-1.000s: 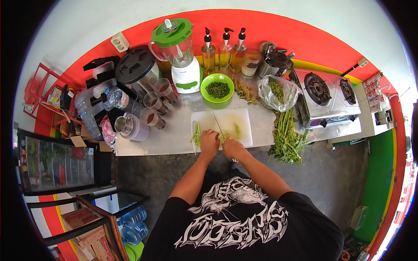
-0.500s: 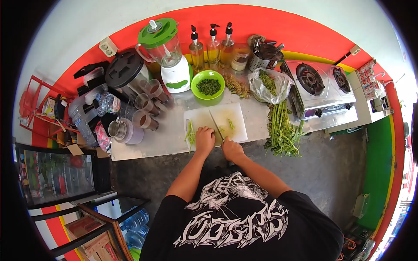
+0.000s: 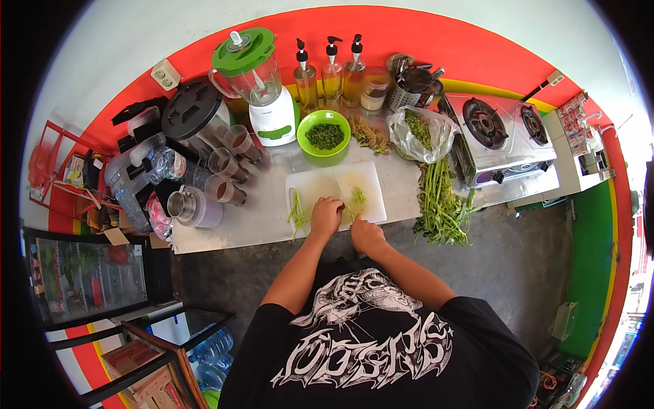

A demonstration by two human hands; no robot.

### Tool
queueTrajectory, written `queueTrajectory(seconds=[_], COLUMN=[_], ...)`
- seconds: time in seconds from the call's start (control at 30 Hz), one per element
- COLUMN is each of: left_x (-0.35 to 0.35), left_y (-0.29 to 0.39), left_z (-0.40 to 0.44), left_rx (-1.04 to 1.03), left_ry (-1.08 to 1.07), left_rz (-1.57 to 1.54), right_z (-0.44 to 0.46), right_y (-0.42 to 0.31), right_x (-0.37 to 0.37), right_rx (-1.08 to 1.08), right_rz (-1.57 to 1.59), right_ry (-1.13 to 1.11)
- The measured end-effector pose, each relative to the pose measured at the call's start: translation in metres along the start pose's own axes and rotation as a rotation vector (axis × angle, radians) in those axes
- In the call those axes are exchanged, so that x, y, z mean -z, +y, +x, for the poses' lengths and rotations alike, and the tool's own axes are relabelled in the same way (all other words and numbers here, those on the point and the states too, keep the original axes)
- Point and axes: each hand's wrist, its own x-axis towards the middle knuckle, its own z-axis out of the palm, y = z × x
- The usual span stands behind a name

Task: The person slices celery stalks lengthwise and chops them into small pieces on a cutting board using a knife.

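My left hand is closed with curled fingers on the white cutting board, pressing green stems that it mostly covers. In my right hand is the handle of a knife, its blade slanting up across the board just beside my left fingertips. Right of the blade lies a small heap of chopped green pieces. Longer cut stems rest at the board's left side. Behind the board stands a green bowl holding finely chopped greens.
Leafy stalks hang over the counter's front edge at right, below a plastic bag and the gas stove. A blender and pump bottles line the back. Dark-filled cups and a flask stand left.
The heap of chopped pieces right of the blade is bigger. My right hand and the knife have shifted slightly to the right; my left hand stays beside the blade, moved slightly right.
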Motion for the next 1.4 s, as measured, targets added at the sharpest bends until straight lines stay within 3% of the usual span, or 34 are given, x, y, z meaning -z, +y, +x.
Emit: queueTrajectory(seconds=[0.23, 0.33, 0.53, 0.6, 0.77, 1.03, 1.23, 1.3, 1.4], left_x=[-0.002, -0.001, 0.003, 0.006, 0.008, 0.007, 0.002, -0.001, -0.001], left_y=[0.003, 0.003, 0.002, 0.002, 0.005, 0.000, 0.001, 0.002, 0.006], left_z=[-0.014, -0.013, -0.003, 0.000, -0.001, -0.003, -0.004, -0.004, -0.012], left_rx=[-0.038, -0.023, 0.097, 0.082, 0.113, 0.089, 0.126, 0.126, 0.104], left_ry=[0.079, 0.065, -0.012, -0.033, -0.085, -0.053, 0.008, 0.021, 0.061], left_rz=[0.002, -0.037, -0.069, -0.067, -0.043, -0.073, -0.134, -0.099, -0.067], right_z=[0.028, 0.031, 0.019, 0.031, 0.031, 0.032, 0.014, 0.017, 0.028], right_y=[0.002, -0.001, -0.004, -0.003, -0.003, -0.010, -0.004, -0.002, -0.001], right_x=[-0.004, 0.000, -0.007, 0.006, 0.011, 0.009, 0.002, -0.004, 0.005], right_rx=[-0.034, 0.027, -0.059, 0.049, 0.029, 0.030, 0.044, 0.002, 0.087], right_rz=[0.033, -0.018, 0.024, -0.051, -0.030, -0.001, -0.078, 0.051, -0.017], right_ry=[-0.021, 0.028, -0.066, -0.103, -0.133, -0.046, -0.132, -0.050, -0.070])
